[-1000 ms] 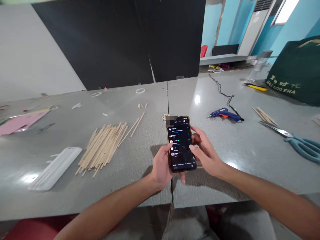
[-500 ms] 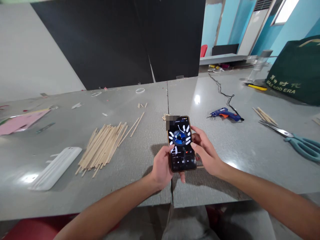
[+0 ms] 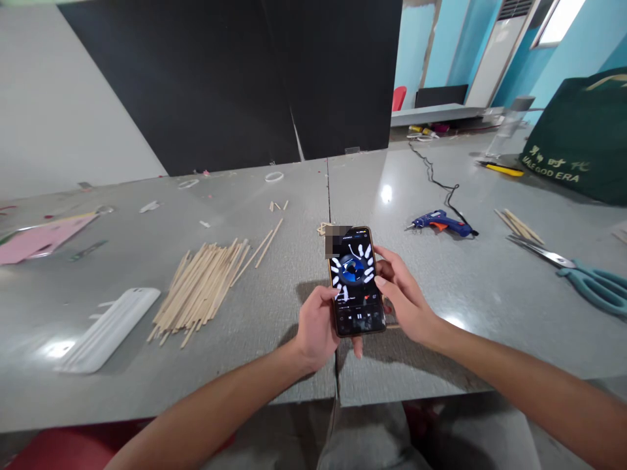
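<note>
A smartphone (image 3: 355,287) with a dark screen showing a blue disc and player buttons is held upright above the grey table (image 3: 274,365). My left hand (image 3: 316,329) grips its lower left edge, thumb on the screen, fingers wrapped behind it. My right hand (image 3: 401,297) holds the right edge, thumb resting on the screen's right side. A pile of thin wooden sticks (image 3: 203,287) lies to the left of the phone.
A white plastic piece (image 3: 110,329) lies at the front left, pink sheets (image 3: 42,238) farther left. A blue glue gun (image 3: 443,223) with a black cord, more sticks (image 3: 519,226), teal scissors (image 3: 585,277) and a green bag (image 3: 580,140) sit to the right.
The phone screen switched from a dark list to a music player with a blue disc. My right thumb shifted slightly on the screen. Both hands stay in place.
</note>
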`<state>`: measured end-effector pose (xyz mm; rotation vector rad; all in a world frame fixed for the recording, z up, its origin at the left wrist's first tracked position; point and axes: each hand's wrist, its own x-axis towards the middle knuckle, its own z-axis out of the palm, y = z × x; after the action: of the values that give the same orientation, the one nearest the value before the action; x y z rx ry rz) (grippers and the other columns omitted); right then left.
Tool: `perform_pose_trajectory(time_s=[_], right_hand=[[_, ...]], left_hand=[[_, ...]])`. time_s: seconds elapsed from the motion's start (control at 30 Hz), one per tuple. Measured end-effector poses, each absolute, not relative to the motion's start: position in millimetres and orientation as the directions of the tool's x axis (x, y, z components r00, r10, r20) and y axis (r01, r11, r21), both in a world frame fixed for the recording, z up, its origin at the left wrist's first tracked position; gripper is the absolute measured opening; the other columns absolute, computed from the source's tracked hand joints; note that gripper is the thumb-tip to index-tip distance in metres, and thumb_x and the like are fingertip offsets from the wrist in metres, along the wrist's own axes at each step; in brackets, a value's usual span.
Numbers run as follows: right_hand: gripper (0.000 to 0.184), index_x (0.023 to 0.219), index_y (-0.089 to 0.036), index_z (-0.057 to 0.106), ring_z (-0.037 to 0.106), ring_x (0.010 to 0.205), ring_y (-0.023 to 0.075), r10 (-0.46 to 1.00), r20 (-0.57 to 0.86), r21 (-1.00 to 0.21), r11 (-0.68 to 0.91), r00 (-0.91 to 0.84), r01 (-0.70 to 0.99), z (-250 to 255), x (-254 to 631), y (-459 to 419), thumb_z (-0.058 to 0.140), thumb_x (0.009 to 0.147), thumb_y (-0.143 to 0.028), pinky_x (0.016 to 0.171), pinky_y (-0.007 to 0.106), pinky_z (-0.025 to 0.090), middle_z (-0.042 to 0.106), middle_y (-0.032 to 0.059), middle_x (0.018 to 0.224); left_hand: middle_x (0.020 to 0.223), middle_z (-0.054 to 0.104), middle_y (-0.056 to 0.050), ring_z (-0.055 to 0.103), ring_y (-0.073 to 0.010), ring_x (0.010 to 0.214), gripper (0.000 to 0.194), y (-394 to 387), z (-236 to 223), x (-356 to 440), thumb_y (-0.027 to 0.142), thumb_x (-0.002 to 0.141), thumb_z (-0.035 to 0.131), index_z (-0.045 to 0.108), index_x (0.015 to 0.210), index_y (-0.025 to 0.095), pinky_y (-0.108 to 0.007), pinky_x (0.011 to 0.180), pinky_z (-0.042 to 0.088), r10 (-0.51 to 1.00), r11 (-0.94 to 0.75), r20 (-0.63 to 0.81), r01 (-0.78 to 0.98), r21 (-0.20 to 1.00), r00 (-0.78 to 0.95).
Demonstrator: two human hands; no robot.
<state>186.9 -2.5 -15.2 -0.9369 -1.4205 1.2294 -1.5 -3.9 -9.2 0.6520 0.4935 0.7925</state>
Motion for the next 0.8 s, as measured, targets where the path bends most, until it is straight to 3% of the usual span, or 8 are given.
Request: perform_pose_trajectory(time_s=[0.17, 0.4, 0.8], right_hand=[[0.053, 0.157, -0.035, 0.039, 0.057, 0.084, 0.0175, 0.962, 0.182, -0.981, 0.165, -0.205, -0.098, -13, 186, -3, 0.051, 0.107, -0.043, 0.053, 0.024, 0.046, 0.060, 0.0077, 0.123], [0.053, 0.157, -0.033, 0.039, 0.059, 0.087, 0.0183, 0.966, 0.162, -0.984, 0.144, -0.201, -0.102, -11, 185, -3, 0.050, 0.106, -0.041, 0.053, 0.024, 0.047, 0.061, 0.0088, 0.123], [0.053, 0.157, -0.035, 0.041, 0.057, 0.079, 0.0165, 0.969, 0.147, -0.986, 0.129, -0.198, -0.103, -10, 185, -3, 0.053, 0.106, -0.045, 0.053, 0.025, 0.046, 0.062, 0.0086, 0.124]], left_hand=[[0.101, 0.077, -0.018, 0.076, -0.0339, 0.080, 0.052, -6, 1, 2, 0.053, 0.098, 0.049, 0.068, 0.120, 0.010, -0.031, 0.035, 0.054, 0.821, 0.472, -0.155, -0.501, 0.726, 0.550], [0.092, 0.076, -0.013, 0.069, -0.0238, 0.060, 0.044, -7, 4, 4, 0.055, 0.101, 0.050, 0.067, 0.098, 0.014, -0.026, 0.032, 0.049, 0.824, 0.458, -0.132, -0.509, 0.729, 0.551], [0.099, 0.076, -0.014, 0.071, -0.0235, 0.062, 0.042, -6, 2, 4, 0.055, 0.102, 0.052, 0.065, 0.104, 0.014, -0.024, 0.031, 0.046, 0.826, 0.468, -0.145, -0.519, 0.716, 0.545]])
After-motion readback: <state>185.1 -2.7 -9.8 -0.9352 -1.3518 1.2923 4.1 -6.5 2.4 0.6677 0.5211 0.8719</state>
